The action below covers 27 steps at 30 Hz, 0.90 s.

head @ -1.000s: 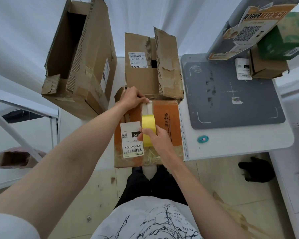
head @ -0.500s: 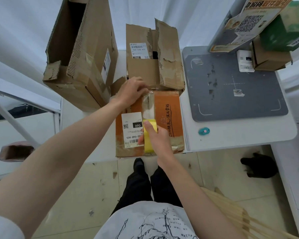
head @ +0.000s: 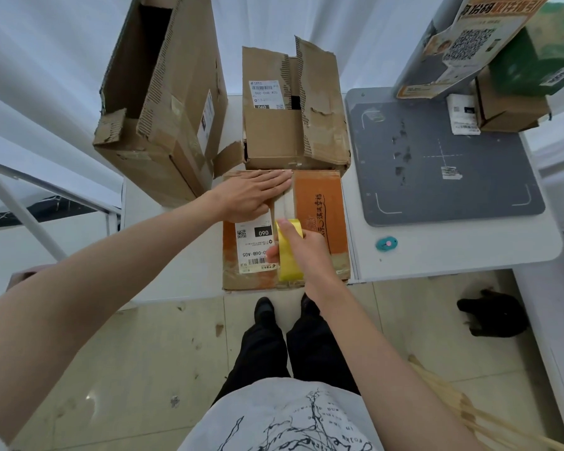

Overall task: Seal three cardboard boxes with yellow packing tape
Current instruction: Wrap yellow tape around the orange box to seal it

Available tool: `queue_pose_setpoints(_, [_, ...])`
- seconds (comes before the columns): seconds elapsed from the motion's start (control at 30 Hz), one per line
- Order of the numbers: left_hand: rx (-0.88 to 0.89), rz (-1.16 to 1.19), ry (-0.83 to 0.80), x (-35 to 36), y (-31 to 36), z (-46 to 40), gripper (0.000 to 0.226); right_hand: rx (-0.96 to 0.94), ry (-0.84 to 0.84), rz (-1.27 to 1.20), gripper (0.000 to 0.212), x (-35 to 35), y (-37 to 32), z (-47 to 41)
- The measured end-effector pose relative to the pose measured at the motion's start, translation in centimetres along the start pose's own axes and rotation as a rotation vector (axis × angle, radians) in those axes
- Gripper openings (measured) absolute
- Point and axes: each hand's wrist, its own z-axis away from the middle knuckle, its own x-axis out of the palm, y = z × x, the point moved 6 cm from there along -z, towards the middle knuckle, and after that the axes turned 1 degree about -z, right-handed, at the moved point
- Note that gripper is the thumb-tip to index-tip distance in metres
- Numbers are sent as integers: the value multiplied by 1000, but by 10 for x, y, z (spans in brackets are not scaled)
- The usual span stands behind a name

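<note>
An orange and brown cardboard box (head: 319, 203) lies flat at the table's near edge, with a white shipping label on its left half. My left hand (head: 253, 195) lies flat with straight fingers on the box's far left top, pressing the flap beside the centre seam. My right hand (head: 302, 252) grips the yellow tape roll (head: 288, 255) on edge over the seam near the box's front. A strip of tape runs along the seam from the roll toward my left fingertips. Behind it stands a brown box (head: 290, 125) with torn flaps. A tall open box (head: 163, 102) leans at the left.
A grey mat (head: 443, 164) covers the white table (head: 437, 255) at the right. A small teal cutter (head: 386, 244) lies near the table's front edge. Stacked boxes (head: 508, 102) and a printed sign stand at the far right. A black object sits on the floor.
My left hand went from curled at the box's far edge to flat on its top. My right hand drew the tape roll nearer the front edge. The view tilted down.
</note>
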Motion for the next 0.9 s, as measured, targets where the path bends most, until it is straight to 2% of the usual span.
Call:
queue_pose_setpoints(0.23, [-106, -178, -92, -1, 9, 0, 70, -52, -10, 4, 27, -6, 7, 4])
queue_pose_setpoints(0.43, [11, -49, -102, 8, 21, 19, 70, -86, -42, 52, 29, -3, 24, 9])
queue_pose_setpoints(0.6, [13, 19, -117, 15, 22, 18, 93, -143, -16, 74, 25, -2, 33, 11])
queue_pose_setpoints(0.7, [-6, 10, -130, 20, 20, 16, 105, -251, 52, 207, 20, -7, 44, 9])
queue_pose_setpoints(0.9, [-72, 1, -174, 23, 18, 12, 125, -284, 45, 242, 26, -3, 58, -2])
